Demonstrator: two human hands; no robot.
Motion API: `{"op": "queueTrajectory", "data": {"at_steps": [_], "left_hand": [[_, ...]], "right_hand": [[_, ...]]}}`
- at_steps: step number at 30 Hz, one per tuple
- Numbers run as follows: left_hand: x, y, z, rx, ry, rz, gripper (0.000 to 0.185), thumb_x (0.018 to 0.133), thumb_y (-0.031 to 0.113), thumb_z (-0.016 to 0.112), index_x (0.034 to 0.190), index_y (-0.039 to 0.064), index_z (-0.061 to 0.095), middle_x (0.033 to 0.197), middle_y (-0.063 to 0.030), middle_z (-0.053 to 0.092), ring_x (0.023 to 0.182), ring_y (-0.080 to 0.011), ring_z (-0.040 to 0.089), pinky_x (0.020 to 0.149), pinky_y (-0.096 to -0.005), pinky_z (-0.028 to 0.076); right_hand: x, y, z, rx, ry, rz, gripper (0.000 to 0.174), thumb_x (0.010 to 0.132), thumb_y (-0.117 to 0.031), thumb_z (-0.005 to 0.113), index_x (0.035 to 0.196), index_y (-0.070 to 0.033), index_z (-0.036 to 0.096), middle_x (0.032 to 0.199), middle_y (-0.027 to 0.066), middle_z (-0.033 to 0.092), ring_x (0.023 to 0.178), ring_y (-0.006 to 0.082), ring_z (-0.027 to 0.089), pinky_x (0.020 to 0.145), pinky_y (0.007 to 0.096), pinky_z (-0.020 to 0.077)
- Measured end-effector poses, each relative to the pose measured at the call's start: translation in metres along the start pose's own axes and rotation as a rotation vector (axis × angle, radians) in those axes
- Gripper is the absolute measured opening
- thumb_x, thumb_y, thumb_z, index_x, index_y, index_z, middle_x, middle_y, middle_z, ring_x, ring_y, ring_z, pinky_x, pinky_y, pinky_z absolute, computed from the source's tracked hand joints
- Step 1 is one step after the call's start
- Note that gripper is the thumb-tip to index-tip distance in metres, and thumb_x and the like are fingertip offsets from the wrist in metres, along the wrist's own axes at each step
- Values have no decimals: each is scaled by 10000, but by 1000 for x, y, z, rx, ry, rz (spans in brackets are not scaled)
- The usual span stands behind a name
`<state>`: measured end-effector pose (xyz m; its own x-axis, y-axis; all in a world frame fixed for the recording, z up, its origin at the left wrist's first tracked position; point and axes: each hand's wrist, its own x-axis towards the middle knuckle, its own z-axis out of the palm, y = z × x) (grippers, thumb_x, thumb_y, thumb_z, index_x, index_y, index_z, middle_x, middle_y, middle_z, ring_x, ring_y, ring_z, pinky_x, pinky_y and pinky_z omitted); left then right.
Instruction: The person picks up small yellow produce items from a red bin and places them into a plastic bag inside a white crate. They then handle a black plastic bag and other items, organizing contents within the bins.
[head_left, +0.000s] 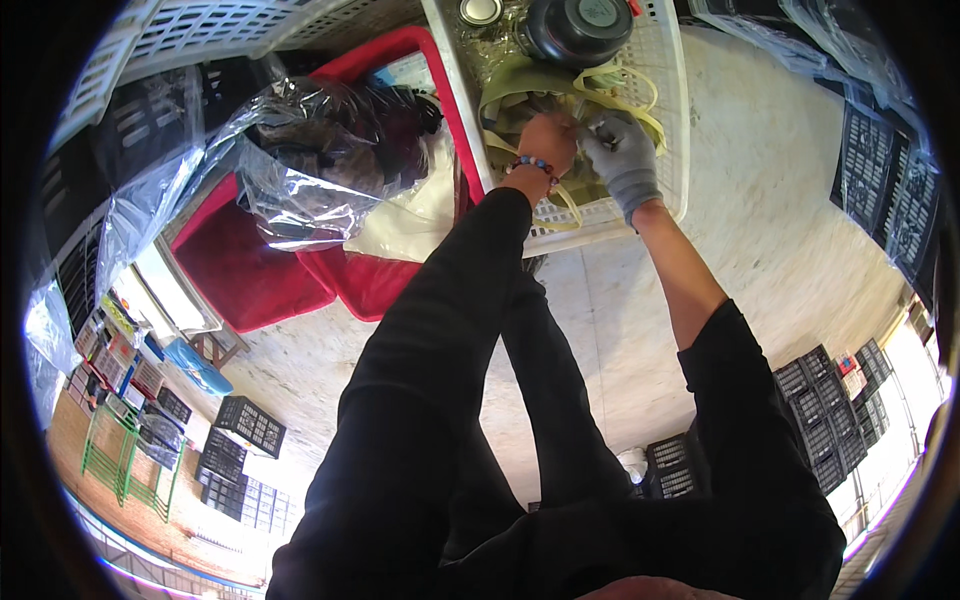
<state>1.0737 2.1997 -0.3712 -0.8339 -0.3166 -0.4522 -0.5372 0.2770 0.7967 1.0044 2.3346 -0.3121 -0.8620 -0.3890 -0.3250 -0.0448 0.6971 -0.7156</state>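
A yellow-green bag (517, 86) with pale yellow handles lies open in a white plastic crate (679, 120). My left hand (551, 139), bare and wearing a beaded bracelet (534, 162), reaches into the bag's mouth. Its fingers are blurred, and whatever they touch is hidden. Beside it, my right hand (624, 159) wears a grey knit glove and has its fingers bent at the bag's right side. What lies between those gloved fingertips is too small to make out. A black rounded pot or bowl (581, 30), turned bottom up, rests beyond the bag, near a round metal lid (480, 10).
Left of the crate are red plastic bins (247, 270), one holding dark items under clear plastic film (307, 202). Black crates (874, 165) wrapped in film stand at right. More black crates (817, 412) are stacked behind me. A green metal rack (124, 465) stands at lower left.
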Motion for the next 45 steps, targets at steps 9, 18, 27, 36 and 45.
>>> {"op": "queueTrajectory", "data": {"at_steps": [9,18,27,36,45], "left_hand": [[-14,-5,-6,-40,1,112,178,873,192,715,947,46,787,852,-232,731,840,-439,717,761,-489,566],[-8,-11,-12,-88,-69,-40,232,925,249,717,940,24,771,877,-246,733,856,-444,713,779,-477,563],[-6,-22,-6,-60,107,-214,264,896,250,696,926,1,777,927,-256,759,929,-446,736,865,-473,588],[-20,-5,-5,251,30,-80,464,852,156,768,1188,-22,502,918,-241,742,896,-464,738,814,-535,601],[-34,-13,-7,-4,197,177,205,833,116,728,1018,37,692,1000,-211,721,966,-447,698,813,-530,579]], "right_hand": [[45,-18,0,80,-284,266,326,910,-298,795,1020,7,764,1058,123,750,873,298,733,760,400,568],[-17,11,11,-131,26,-460,234,838,-91,791,1059,-139,732,1039,81,740,935,340,720,822,437,583],[-1,46,44,-214,-49,-454,282,882,-134,752,1163,-120,732,1083,165,728,1009,387,704,845,461,575],[8,43,37,-584,-242,-453,223,883,-189,708,1091,-115,737,1099,176,699,1006,417,679,857,522,560],[47,82,42,-76,-604,-54,162,960,-157,617,1006,-75,749,979,167,744,948,342,715,805,440,565]]}}
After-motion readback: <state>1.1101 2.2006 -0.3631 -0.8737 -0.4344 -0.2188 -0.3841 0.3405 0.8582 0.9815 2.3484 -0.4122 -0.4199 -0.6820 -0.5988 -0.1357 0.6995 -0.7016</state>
